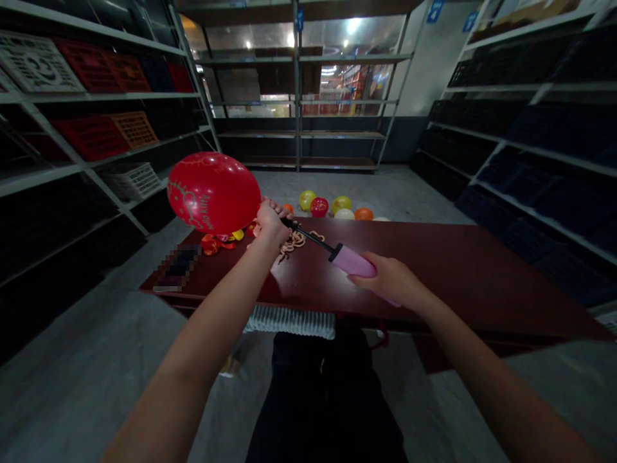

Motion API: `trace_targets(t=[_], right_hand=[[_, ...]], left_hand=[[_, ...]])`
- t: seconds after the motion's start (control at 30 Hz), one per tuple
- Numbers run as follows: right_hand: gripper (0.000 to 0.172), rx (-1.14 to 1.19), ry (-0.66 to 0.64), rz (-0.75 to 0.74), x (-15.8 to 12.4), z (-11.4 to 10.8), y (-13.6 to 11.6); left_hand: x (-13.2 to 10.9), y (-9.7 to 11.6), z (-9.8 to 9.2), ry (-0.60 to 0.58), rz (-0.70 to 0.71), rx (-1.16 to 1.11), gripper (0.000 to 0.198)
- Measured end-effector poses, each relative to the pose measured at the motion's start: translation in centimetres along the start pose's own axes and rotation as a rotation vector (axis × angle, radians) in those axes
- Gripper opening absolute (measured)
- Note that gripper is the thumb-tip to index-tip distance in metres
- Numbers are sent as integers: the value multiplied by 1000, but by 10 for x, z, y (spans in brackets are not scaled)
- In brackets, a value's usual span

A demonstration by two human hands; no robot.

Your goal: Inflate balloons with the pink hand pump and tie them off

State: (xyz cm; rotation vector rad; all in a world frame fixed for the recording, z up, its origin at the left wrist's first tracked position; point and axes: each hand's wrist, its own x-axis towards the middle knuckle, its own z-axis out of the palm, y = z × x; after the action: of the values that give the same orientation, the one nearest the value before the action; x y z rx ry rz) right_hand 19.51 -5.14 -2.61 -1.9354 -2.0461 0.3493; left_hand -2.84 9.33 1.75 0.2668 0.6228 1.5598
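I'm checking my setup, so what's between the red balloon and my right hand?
In the head view, from the red balloon to your right hand come your left hand, then a black rod and the pink handle it joins.

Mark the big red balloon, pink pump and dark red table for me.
Big red balloon point(213, 193): head view, middle of its inflated body.
Pink pump point(353, 261): head view, on its pink barrel.
Dark red table point(463, 276): head view, bare top, right half.
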Motion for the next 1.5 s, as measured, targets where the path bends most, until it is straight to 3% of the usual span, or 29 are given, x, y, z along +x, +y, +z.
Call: trace_targets(t=[0.2, 0.37, 0.53, 0.73, 0.97, 1.13, 1.3, 1.5], right_hand=[[50, -374, 123, -37, 8, -10, -30], [44, -485, 217, -46, 9, -8, -37], [37, -532, 380, -93, 4, 7, -30], [37, -590, 352, -138, 1, 20, -6], [42, -629, 364, -186, -14, 20, 37], [38, -614, 333, -153, -22, 11, 34], [35, -601, 304, -106, -21, 0, 11], [37, -582, 297, -109, -9, 0, -21]], left_hand=[[-41, -37, 10, 28, -17, -93, 44], [-63, -45, 21, -30, 26, -125, 45], [-52, -46, 18, -24, 24, -112, 45], [-24, -46, -4, 47, -39, -144, 40], [6, -20, -21, 96, -36, -106, 38], [14, -11, -29, 56, -49, -137, 38], [1, -13, -21, 11, 20, -163, 42], [-46, -31, -1, -41, 48, -166, 45]])
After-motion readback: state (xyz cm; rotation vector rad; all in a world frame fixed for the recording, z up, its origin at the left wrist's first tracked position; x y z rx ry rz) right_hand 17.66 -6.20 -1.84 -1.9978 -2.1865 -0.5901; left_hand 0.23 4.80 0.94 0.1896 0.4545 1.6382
